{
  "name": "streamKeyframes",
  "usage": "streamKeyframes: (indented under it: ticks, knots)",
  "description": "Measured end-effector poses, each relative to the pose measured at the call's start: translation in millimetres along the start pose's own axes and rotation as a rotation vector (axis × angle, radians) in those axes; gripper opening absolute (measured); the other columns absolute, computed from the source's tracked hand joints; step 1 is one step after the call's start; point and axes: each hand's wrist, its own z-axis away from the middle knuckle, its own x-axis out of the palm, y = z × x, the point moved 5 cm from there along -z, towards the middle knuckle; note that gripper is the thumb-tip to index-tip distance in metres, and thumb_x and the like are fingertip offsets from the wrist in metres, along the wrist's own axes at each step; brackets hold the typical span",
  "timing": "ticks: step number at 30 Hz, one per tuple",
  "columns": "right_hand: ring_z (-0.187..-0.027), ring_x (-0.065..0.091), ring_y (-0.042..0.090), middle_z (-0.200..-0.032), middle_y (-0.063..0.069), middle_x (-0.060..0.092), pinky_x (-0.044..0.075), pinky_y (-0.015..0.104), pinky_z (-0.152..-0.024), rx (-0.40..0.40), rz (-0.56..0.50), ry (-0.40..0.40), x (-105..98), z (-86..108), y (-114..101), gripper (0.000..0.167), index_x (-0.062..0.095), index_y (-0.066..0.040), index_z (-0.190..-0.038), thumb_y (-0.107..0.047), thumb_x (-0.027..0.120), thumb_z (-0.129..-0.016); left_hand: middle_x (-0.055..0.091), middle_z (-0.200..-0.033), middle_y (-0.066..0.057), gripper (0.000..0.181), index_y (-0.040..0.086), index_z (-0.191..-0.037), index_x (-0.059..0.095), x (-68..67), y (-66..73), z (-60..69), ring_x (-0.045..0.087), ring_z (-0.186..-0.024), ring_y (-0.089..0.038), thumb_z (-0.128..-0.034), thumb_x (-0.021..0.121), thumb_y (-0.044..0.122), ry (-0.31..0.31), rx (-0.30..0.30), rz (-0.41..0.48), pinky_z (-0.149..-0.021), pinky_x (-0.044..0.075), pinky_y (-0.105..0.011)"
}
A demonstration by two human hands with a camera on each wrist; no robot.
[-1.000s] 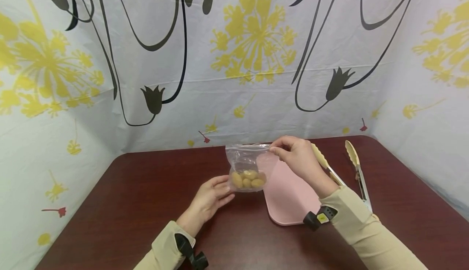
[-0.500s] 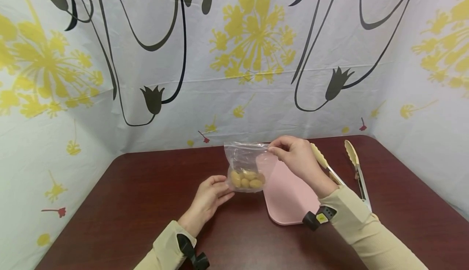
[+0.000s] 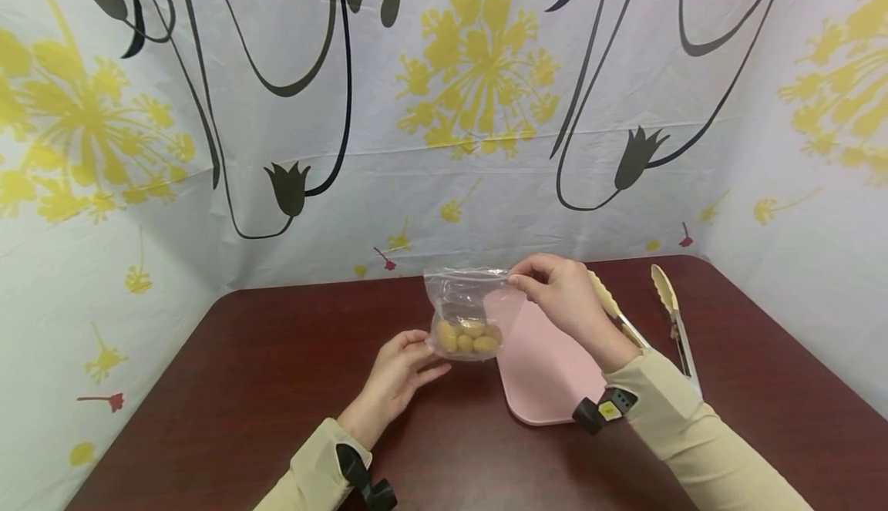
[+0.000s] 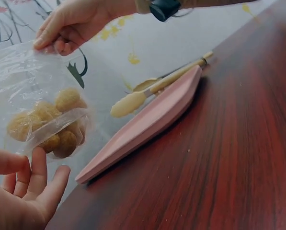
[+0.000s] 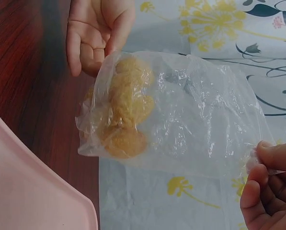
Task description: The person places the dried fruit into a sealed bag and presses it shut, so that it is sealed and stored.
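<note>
A clear zip-top plastic bag point(image 3: 461, 295) is held up above the table, with several rounded yellow-brown lumps point(image 3: 465, 337) in its bottom. What the lumps are, I cannot tell. My right hand point(image 3: 565, 299) pinches the bag's top right corner between thumb and fingertips, also plain in the right wrist view. At the lower left corner my left hand point(image 3: 395, 376) holds the bag with its fingertips, its other fingers spread loosely below. In the left wrist view the left hand point(image 4: 23, 191) sits just under the lumps; the bag partly hides its grip.
Behind the bag and right forearm, a pink tray point(image 3: 548, 372) lies on the dark red-brown table point(image 3: 291, 372). Tongs with cream tips point(image 3: 666, 287) lie to its right, partly hidden by the right arm. A patterned white curtain point(image 3: 388, 187) surrounds the table's back and sides.
The bag has shifted very slightly left and up. A lower finger of the left hand now reaches a little farther right under the bag. Tray and tongs stay put.
</note>
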Motion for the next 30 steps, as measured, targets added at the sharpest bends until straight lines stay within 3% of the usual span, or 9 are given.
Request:
streamKeyframes:
  ticks: [10,19,23,30]
  knots:
    - [-0.061,0.055,0.010,-0.070,-0.001,0.065,0.043,0.023,-0.053,-0.017,0.010,0.024,-6,-2.7,-5,0.007,0.074,-0.013,-0.085,-0.020,0.072,-0.085,0.039,-0.077,-0.001,0.019,0.006,-0.084,0.037,4.6,5.7,0.0,0.060,-0.077,-0.012,-0.0815,0.051,-0.008,0.079,0.080,-0.202,-0.076,0.056,-0.031]
    - [-0.061,0.054,0.011,-0.070,-0.001,0.065,0.043,0.023,-0.054,-0.049,0.028,0.039,-11,-3.8,-8,0.009,0.074,-0.010,-0.085,-0.019,0.072,-0.085,0.034,-0.075,-0.002,0.025,0.008,-0.080,0.031,7.9,9.2,3.5,0.054,-0.070,-0.013,-0.0761,0.046,-0.011,0.048,0.111,-0.376,-0.075,0.057,-0.035]
    - [-0.061,0.055,0.012,-0.070,0.000,0.065,0.043,0.024,-0.054,-0.054,0.022,0.031,-11,-3.5,-9,0.009,0.073,-0.010,-0.085,-0.019,0.072,-0.085,0.039,-0.075,-0.002,0.023,0.007,-0.082,0.034,6.2,7.3,3.3,0.058,-0.069,-0.014,-0.0769,0.048,-0.010,0.030,0.097,-0.353,-0.074,0.057,-0.033]
    - [-0.062,0.056,0.011,-0.072,0.001,0.066,0.045,0.023,-0.055,-0.048,0.020,0.033,-13,-3.9,-8,0.007,0.073,-0.012,-0.085,-0.018,0.072,-0.085,0.054,-0.085,-0.005,0.016,0.002,-0.098,0.044,3.9,2.4,3.2,0.062,-0.079,-0.016,-0.0864,0.046,-0.009,-0.050,-0.009,-0.136,-0.080,0.054,-0.031]
